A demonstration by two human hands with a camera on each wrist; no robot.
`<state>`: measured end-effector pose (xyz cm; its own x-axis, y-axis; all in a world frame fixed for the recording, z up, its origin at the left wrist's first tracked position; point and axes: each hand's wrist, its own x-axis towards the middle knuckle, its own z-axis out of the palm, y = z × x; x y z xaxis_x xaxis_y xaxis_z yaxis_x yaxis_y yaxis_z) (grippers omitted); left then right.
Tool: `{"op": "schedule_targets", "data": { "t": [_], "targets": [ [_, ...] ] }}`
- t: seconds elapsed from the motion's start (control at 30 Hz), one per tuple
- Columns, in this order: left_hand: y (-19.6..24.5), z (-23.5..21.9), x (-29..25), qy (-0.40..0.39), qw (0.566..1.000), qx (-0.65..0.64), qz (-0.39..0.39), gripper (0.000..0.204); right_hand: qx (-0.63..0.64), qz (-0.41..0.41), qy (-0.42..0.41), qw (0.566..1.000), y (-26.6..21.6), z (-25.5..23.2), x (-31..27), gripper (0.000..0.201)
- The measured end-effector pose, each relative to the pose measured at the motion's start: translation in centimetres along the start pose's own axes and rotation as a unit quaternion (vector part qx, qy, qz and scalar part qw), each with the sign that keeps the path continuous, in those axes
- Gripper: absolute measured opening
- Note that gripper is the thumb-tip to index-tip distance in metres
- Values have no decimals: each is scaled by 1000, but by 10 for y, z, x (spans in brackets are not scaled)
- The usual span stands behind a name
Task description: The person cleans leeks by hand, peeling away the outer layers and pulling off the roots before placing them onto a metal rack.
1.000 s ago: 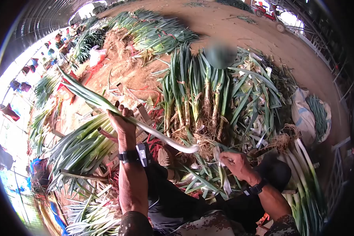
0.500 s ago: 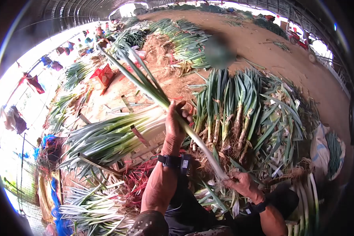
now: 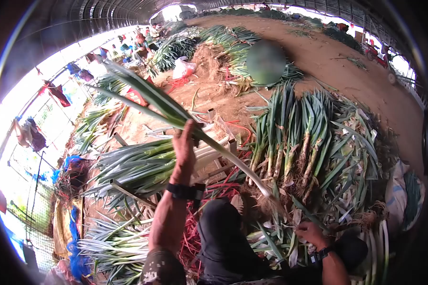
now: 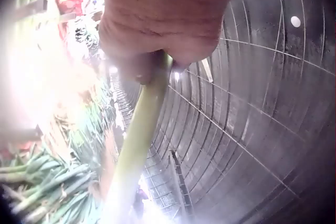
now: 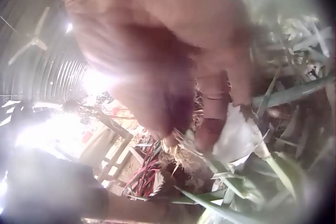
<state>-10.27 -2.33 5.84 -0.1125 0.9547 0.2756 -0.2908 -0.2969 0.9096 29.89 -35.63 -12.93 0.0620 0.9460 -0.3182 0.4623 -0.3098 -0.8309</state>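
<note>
A long leek (image 3: 242,166) runs slanting across the head view, green leaves at upper left and white root end at lower right. My left hand (image 3: 184,145) grips it around the middle of its stalk. The left wrist view shows the pale stalk coming out below the curled fingers. Low on the right, my right hand (image 3: 311,233) hangs with loosely bent fingers, apart from the leek's root end. In the right wrist view its fingertips (image 5: 208,134) are close over leaf scraps (image 5: 233,182) and a pale strip of peel (image 5: 236,137), with thumb and fingers apart.
Leeks lie on a wooden rack (image 3: 133,194) at left, above a pile of thin leeks (image 3: 116,244). Red ties (image 3: 195,237) lie near my knee. Several upright leeks (image 3: 290,137) stand ahead, beside a heap of trimmed leaves (image 3: 349,156) and a white sack (image 3: 395,187).
The root end met the right hand half a second ago; now they are apart. My left hand has lifted the leek up and left. The head view has turned, shifting the surroundings right and down.
</note>
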Motion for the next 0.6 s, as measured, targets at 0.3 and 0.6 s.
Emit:
{"op": "schedule_targets", "data": {
  "t": [0.3,0.6],
  "targets": [
    [18,-130,32,179,983,38,30,31,81,-5,-14,997,-34,26,41,29],
    [12,-185,72,306,952,-9,25,39,65,79,54,993,30,26,46,19]
  ]
}}
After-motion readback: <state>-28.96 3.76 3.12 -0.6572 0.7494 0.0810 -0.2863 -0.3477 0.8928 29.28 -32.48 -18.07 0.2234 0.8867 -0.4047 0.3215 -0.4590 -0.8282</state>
